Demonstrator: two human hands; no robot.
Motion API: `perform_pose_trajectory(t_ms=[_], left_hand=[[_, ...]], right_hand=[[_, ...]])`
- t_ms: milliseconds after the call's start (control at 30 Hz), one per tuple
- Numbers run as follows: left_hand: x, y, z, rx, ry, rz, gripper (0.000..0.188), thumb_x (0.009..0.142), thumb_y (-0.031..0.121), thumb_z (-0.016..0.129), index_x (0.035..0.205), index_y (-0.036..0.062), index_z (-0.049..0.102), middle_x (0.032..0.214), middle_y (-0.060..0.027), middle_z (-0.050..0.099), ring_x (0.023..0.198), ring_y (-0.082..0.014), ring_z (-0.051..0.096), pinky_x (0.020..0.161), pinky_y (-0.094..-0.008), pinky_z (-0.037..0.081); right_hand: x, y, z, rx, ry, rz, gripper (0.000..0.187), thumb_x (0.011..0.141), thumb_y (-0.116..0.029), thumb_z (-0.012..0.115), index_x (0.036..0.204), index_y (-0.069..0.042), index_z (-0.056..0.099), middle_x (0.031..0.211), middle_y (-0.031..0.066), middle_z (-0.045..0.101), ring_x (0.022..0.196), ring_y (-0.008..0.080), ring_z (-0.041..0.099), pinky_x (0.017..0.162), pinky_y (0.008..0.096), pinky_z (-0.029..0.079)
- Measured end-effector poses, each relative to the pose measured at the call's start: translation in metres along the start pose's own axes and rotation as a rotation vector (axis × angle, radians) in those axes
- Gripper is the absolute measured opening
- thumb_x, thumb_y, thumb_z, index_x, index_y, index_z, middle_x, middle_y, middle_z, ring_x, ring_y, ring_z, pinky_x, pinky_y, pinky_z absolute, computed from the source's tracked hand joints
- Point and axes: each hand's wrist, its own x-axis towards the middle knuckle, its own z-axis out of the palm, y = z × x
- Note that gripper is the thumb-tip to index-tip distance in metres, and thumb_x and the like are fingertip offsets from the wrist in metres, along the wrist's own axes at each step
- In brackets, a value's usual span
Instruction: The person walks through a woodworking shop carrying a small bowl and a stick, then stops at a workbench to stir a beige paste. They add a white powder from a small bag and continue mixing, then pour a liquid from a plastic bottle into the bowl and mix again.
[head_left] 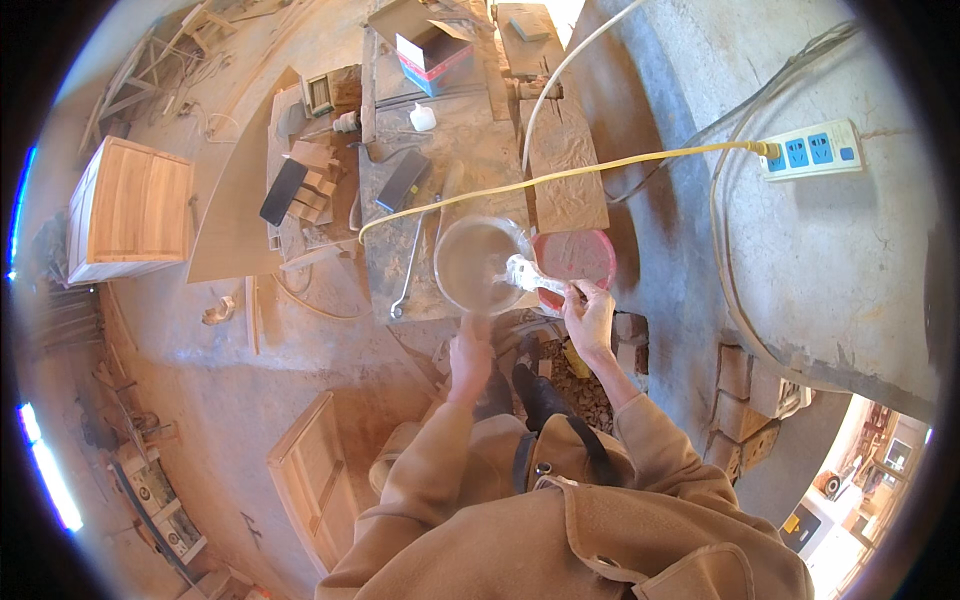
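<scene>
The long workbench of dusty brown wood (383,258) stands in front of the person. At its near edge is the round container of pale, see-through plastic (439,274), with a tan-brown content inside. Just to the right of it, and partly behind, lies the round red basin (588,256). The flat hand tool, smeared with white (522,273), crosses the right rim of the container; its long axis goes from the container's inside, slightly downward, to the right hand (588,318), which is the nearer one to it. This hand comes from the lower right, its fingers closed narrowly on the handle. The left hand (470,355) reaches upward to the container's near side; I cannot tell how its fingers grip, because the container hides them.
</scene>
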Motion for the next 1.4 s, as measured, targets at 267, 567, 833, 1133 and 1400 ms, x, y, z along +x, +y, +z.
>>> perform_pose_trajectory(t_ms=[267,567,833,1133,1400], left_hand=[[0.005,-0.008,-0.011,0.086,0.033,-0.007,0.034,0.097,0.025,0.055,0.124,0.0047,0.059,0.102,-0.0269,0.067,0.098,-0.0474,0.061,0.084,-0.0538,0.046],[-0.008,0.005,-0.024,0.122,0.072,0.077,0.033,0.096,0.024,0.058,0.122,0.0030,0.059,0.099,-0.0234,0.069,0.093,-0.0447,0.064,0.078,-0.0495,0.049],[-0.016,0.024,-0.011,0.144,-0.048,0.098,0.037,0.101,0.030,0.050,0.132,0.0097,0.054,0.100,-0.0279,0.067,0.094,-0.0488,0.062,0.080,-0.0567,0.047],[-0.014,0.033,-0.010,0.043,-0.032,0.049,0.036,0.098,0.024,0.055,0.129,0.0065,0.052,0.093,-0.0293,0.066,0.090,-0.0497,0.062,0.075,-0.0569,0.046],[-0.007,0.021,0.005,0.130,0.004,0.046,0.038,0.099,0.027,0.053,0.131,0.0068,0.051,0.094,-0.0293,0.067,0.090,-0.0499,0.062,0.075,-0.0587,0.045]], right_hand=[[-0.004,-0.018,-0.005,0.087,-0.175,0.066,0.029,0.087,0.004,0.060,0.113,-0.003,0.071,0.081,0.0166,0.068,0.072,0.0251,0.067,0.066,0.0347,0.052],[0.003,-0.018,-0.009,-0.234,-0.345,-0.384,0.060,0.075,0.011,0.057,0.128,-0.016,0.061,0.098,0.0128,0.059,0.082,0.0380,0.064,0.070,0.0460,0.055],[0.004,-0.026,-0.011,-0.227,-0.410,-0.360,0.062,0.074,0.011,0.055,0.129,-0.017,0.059,0.102,0.0127,0.059,0.085,0.0397,0.064,0.072,0.0478,0.056],[0.002,-0.025,-0.016,-0.148,-0.372,-0.451,0.060,0.073,0.012,0.056,0.127,-0.014,0.061,0.100,0.0128,0.060,0.084,0.0364,0.064,0.070,0.0438,0.055],[0.001,-0.015,-0.015,-0.119,-0.291,-0.475,0.060,0.073,0.015,0.053,0.125,-0.014,0.063,0.096,0.0106,0.059,0.080,0.0335,0.064,0.068,0.0417,0.055]])
